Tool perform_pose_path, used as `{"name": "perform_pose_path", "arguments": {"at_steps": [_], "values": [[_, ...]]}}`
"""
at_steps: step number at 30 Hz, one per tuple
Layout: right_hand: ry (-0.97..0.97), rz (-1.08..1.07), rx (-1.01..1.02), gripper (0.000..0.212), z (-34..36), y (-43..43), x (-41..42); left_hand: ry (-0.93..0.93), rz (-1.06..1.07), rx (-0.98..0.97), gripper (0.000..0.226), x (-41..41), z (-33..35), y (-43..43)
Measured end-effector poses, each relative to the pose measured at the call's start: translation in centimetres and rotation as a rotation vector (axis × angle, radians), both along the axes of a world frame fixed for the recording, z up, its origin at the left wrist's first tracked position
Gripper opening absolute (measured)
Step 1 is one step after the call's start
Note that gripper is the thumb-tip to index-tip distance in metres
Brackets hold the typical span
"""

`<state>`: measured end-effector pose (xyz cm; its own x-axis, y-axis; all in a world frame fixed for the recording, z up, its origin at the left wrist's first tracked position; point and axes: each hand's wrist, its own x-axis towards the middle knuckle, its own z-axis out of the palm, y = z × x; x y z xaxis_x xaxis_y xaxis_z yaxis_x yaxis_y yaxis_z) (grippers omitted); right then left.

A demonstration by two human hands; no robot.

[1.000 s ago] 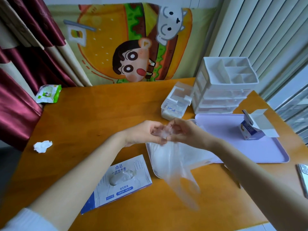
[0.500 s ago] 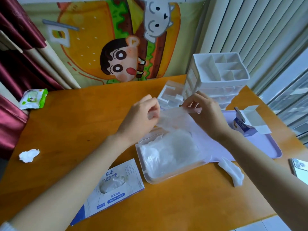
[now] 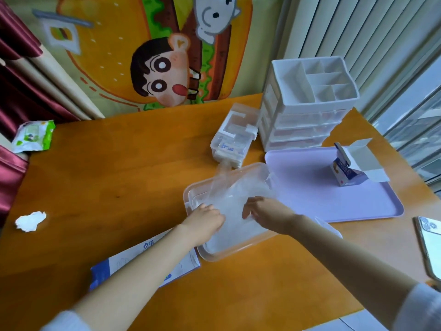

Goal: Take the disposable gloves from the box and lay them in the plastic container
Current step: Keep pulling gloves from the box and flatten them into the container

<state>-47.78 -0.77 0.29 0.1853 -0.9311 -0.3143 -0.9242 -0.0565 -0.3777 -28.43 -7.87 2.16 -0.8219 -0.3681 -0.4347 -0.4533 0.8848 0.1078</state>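
Disposable glove (image 3: 235,199) lies draped inside the plastic container (image 3: 191,189); my left hand (image 3: 205,219) and right hand (image 3: 267,212) pinch its near edge, laying it flat. Next, probably: release, reach for the box (image 3: 143,261) beside the container.

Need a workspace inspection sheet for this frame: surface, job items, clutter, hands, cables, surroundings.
Surface: orange wooden table.
Job's things: clear plastic container holds thin gloves, one end draped over its far rim; glove box lies flat under the left forearm.
Clutter: crumpled tissue, wipes pack, lilac tray carrying an opened carton, phone, drawer organiser.
Grip: left hand and right hand press the gloves down.
Cables: nothing seen.
Surroundings: cartoon cloth, curtain, blinds.
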Motion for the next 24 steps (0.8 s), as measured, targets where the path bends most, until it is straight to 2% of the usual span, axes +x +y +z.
{"name": "perform_pose_path", "arguments": {"at_steps": [3,6,8,10,11,13,15,18,21,24], "values": [[-0.062,-0.057,0.224,0.025,-0.8,-0.7,0.2,-0.170,0.019,-0.005,0.035,-1.4,-0.8,0.0],[-0.106,-0.073,0.434,0.044,-0.3,-1.2,0.0,-0.354,0.052,0.073,0.048,-2.1,-0.9,0.1],[-0.138,-0.120,0.475,0.050,-0.1,-1.5,-0.3,-0.433,0.094,0.177,0.059,-2.3,-0.9,0.0],[-0.187,-0.210,0.416,0.045,0.0,-1.9,-0.4,-0.368,0.182,0.253,0.052,-2.5,-1.0,-0.5],[-0.218,-0.255,0.384,0.041,-0.2,-2.0,-0.5,-0.271,0.217,0.247,0.046,-2.8,-1.1,-0.8],[-0.242,-0.299,0.348,0.035,-0.5,-2.3,-0.3,-0.046,0.265,0.137,0.037,-3.4,-1.5,-0.8],[-0.227,-0.285,0.353,0.036,-0.7,-2.5,0.0,0.095,0.300,0.009,0.033,-4.1,-2.3,-0.3],[-0.195,-0.247,0.416,0.044,-1.6,-2.6,0.5,0.051,0.353,-0.064,0.038,-4.9,-4.2,0.4],[-0.154,-0.225,0.463,0.048,-2.6,-2.6,0.9,-0.103,0.376,-0.019,0.061,-5.3,-5.5,0.4],[-0.062,-0.143,0.339,0.040,-2.7,-2.7,1.1,-0.215,0.347,-0.009,0.080,-5.4,-6.2,0.2]]}}
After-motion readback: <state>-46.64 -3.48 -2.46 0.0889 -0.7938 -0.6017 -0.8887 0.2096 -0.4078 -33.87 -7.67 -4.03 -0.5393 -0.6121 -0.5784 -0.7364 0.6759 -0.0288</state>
